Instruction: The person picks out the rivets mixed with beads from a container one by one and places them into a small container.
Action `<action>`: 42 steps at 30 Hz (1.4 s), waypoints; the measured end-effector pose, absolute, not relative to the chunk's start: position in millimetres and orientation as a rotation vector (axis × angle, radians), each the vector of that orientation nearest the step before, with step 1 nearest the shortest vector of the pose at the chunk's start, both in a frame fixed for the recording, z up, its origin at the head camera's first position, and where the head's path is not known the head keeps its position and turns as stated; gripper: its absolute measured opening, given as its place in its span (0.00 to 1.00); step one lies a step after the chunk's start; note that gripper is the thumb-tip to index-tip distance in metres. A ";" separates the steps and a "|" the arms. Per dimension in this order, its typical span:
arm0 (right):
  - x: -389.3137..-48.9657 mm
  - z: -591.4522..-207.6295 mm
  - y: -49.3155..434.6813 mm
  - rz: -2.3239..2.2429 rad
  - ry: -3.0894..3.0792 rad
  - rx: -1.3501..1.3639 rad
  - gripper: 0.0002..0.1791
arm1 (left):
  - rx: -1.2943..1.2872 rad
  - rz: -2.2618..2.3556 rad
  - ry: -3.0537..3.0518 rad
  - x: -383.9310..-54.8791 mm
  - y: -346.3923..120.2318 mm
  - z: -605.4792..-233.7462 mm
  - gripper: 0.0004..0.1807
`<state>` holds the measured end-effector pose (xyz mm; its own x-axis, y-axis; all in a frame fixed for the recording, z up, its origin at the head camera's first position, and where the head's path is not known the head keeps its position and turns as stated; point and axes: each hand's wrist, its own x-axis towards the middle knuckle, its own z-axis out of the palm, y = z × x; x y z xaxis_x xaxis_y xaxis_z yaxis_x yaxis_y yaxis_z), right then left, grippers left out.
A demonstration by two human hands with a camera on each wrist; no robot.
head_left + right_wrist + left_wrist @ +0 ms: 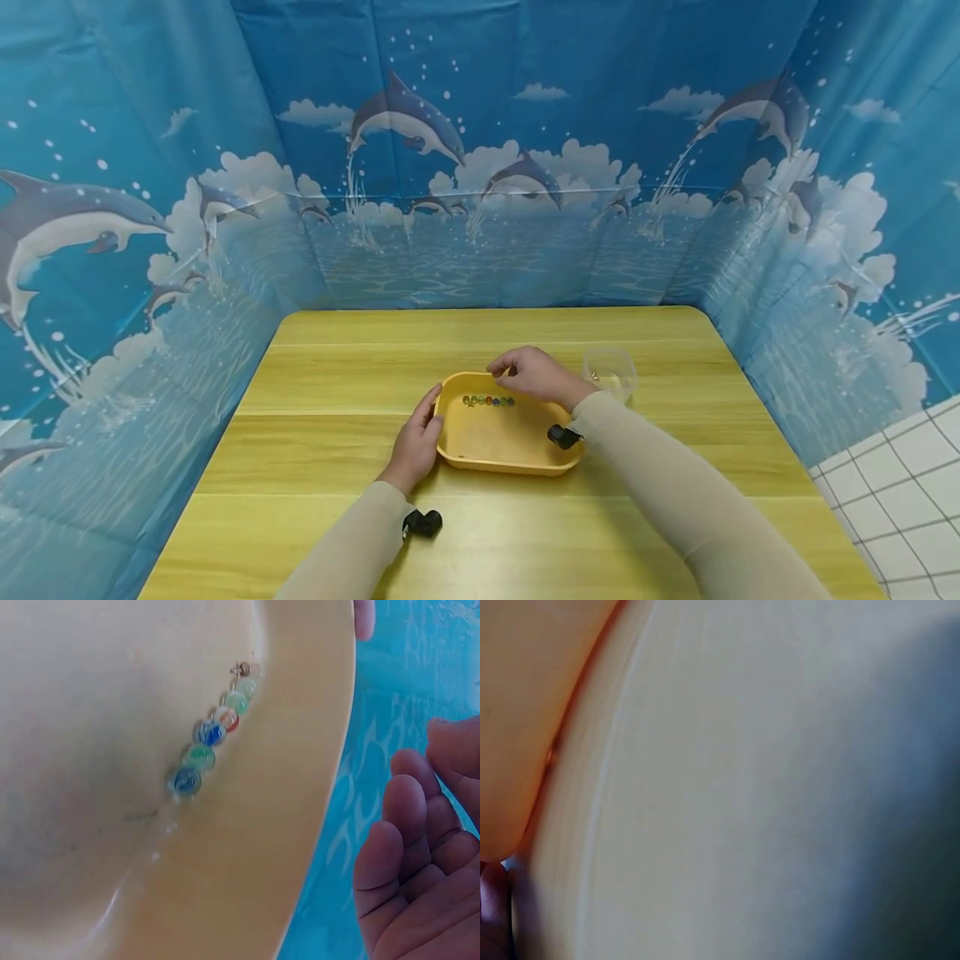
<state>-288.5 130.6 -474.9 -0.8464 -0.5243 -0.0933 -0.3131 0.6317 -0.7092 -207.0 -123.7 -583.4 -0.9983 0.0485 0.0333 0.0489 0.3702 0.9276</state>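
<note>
A yellow-orange tray (502, 465) with raised walls sits in front of me. Several glass marbles (489, 401) lie in a row along its far inner wall. Blue, green, red-and-white and pale clear ones show in the right wrist view, with a small brownish bit (242, 669) at one end. My left hand (414, 444) rests against the tray's left side, fingers and thumb extended along the outside. Above the far rim, my right hand (536, 374) hovers with loosely bent fingers (405, 802); nothing shows between them in the right wrist view.
A clear plastic container (626, 377) with small contents stands behind the right forearm, partly hidden by it. The yellow wood-grain table (337, 450) extends around the tray. A blue dolphin-print curtain (480, 250) hangs at the back and sides.
</note>
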 end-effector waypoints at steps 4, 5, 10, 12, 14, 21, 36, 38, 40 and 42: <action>-288.8 -479.4 121.3 -1.002 2.565 -0.693 0.18 | -0.095 -1.767 -2.598 -207.0 -124.2 -585.5 0.30; -289.0 -480.7 119.1 -1.000 2.564 -0.698 0.18 | -0.093 -1.771 -2.599 -206.8 -124.2 -585.6 0.29; -288.3 -486.4 108.4 -0.984 2.569 -0.706 0.18 | -0.091 -1.777 -2.600 -206.7 -124.2 -586.1 0.29; -289.4 -490.1 104.6 -0.975 2.575 -0.705 0.18 | -0.094 -1.776 -2.600 -206.7 -124.0 -586.5 0.29; -291.2 -493.4 101.2 -0.970 2.574 -0.698 0.19 | -0.101 -1.781 -2.599 -206.6 -124.0 -586.6 0.29; -294.8 -499.4 91.4 -0.903 2.588 -0.716 0.18 | -0.122 -1.782 -2.598 -206.4 -124.0 -585.7 0.29; -292.5 -508.1 79.4 -0.826 2.590 -0.756 0.17 | -0.125 -1.757 -2.606 -207.4 -125.2 -587.9 0.29; -291.1 -509.1 78.4 -0.835 2.574 -0.754 0.16 | -0.125 -1.757 -2.605 -207.7 -125.4 -588.8 0.30; -289.7 -510.7 77.3 -0.848 2.557 -0.752 0.16 | -0.125 -1.760 -2.602 -208.1 -125.5 -589.7 0.30; -288.6 -513.0 76.8 -0.852 2.549 -0.744 0.16 | -0.124 -1.758 -2.599 -208.4 -125.5 -590.1 0.30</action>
<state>-288.6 76.8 -513.0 -0.8001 -0.5786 -0.1580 -0.3673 0.6810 -0.6336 -208.4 -125.5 -590.1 -0.9969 0.0644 0.0455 0.0662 0.3699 0.9267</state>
